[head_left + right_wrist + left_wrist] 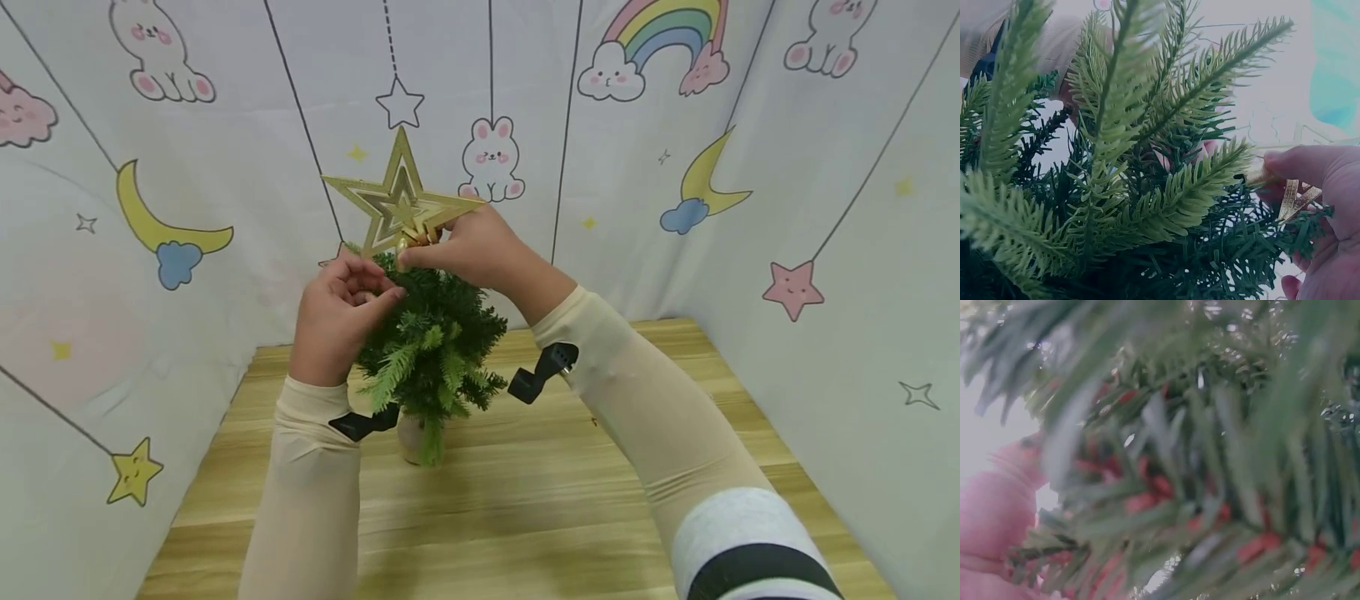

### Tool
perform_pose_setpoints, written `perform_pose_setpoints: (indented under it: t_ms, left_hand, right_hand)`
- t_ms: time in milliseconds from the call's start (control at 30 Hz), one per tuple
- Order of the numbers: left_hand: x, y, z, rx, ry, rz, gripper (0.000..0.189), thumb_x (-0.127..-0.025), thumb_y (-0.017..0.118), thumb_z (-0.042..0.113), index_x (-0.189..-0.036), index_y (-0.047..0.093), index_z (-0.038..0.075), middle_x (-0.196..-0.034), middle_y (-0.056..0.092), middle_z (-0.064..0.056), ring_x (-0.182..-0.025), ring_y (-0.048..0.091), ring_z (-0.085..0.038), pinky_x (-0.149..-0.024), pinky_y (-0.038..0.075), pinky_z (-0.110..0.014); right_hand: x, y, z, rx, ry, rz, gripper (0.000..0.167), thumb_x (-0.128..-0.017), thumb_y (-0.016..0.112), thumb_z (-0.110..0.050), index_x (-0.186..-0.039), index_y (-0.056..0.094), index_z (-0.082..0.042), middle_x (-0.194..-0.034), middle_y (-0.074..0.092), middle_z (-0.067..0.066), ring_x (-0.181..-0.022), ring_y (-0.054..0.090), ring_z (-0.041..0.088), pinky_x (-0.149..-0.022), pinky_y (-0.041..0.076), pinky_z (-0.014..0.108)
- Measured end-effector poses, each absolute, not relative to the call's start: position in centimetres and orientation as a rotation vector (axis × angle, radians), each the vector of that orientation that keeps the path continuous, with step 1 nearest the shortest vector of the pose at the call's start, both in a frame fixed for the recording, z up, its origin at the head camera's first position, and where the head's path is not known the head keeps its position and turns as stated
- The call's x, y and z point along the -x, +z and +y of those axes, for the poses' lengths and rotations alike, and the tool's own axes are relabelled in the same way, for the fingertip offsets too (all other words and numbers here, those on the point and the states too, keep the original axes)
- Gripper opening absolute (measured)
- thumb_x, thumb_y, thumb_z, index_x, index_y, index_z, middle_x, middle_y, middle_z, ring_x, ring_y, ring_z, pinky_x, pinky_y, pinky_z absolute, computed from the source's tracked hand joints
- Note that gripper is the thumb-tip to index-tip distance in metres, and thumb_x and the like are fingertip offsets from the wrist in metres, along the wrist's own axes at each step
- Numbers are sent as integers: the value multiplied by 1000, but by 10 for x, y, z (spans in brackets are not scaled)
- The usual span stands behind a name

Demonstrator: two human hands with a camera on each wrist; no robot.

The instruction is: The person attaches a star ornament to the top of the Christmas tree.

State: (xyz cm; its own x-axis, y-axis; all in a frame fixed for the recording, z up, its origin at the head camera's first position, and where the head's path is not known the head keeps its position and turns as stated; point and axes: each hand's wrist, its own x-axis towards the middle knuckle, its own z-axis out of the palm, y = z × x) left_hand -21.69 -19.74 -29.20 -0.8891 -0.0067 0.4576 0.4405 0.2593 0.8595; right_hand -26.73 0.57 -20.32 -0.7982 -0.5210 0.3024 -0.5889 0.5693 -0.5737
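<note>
A gold star tree topper (403, 200) stands over the top of a small artificial Christmas tree (442, 342). My right hand (480, 246) pinches the star's lower part between thumb and fingers; in the right wrist view this hand (1322, 187) is at the right with gold strips (1290, 199) by its fingers. At the tree's upper left is my left hand (337, 312), fingers bent and thumb reaching into the green tips. Whether it pinches a twig I cannot tell. Blurred branches (1179, 456) fill the left wrist view, a finger (997, 512) at their left.
The tree's pale base (411, 437) stands on a wood-grain table (525, 500). White curtains (247, 150) printed with bunnies, moons and stars enclose the back and sides. Black wrist cameras (543, 372) jut from both sleeves near the tree.
</note>
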Motion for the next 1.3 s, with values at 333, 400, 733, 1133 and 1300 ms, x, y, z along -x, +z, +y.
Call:
perform_pose_setpoints:
  t_ms: [333, 400, 733, 1133, 1300]
  left_hand:
    - [220, -291, -187, 436, -1363, -2375, 29, -96, 76, 38, -85, 77, 12, -67, 58, -4, -54, 44, -21, -57, 40, -37]
    - [221, -291, -186, 430, -1393, -2365, 28, -97, 75, 37, -86, 78, 12, -65, 59, -3, -53, 43, -19, -58, 40, -36]
    - [221, -294, -183, 429, -1354, -2245, 27, -98, 75, 29, -81, 78, 10, -59, 57, -3, -47, 38, -16, -54, 37, -32]
    - [220, -296, -181, 442, -1381, -2175, 24, -98, 75, 18, -79, 78, 4, -53, 50, -1, -42, 33, -11, -50, 33, -29]
    - [219, -296, -180, 437, -1381, -2181, 22, -97, 76, 22, -82, 79, 7, -57, 55, -3, -44, 36, -13, -52, 35, -30]
  right_hand:
    - [264, -206, 6, -971, 1111, -2690, 28, -93, 79, -41, -108, 75, -17, -114, 71, 0, -86, 54, 17, -74, 40, 31]
    - [264, -207, 6, -967, 1111, -2693, 29, -93, 79, -40, -112, 75, -18, -116, 71, -2, -85, 54, 17, -73, 40, 30]
    - [266, -203, 7, -1072, 1120, -2623, 32, -91, 81, -34, -117, 75, -16, -106, 71, -4, -87, 55, 15, -79, 40, 31]
    - [269, -200, 1, -1241, 1151, -2589, 22, -92, 79, -24, -110, 76, -12, -88, 72, -1, -68, 50, 14, -66, 41, 29]
    - [268, -198, 3, -1223, 1084, -2613, 21, -92, 79, -27, -108, 76, -14, -86, 70, -2, -68, 48, 15, -66, 40, 29]
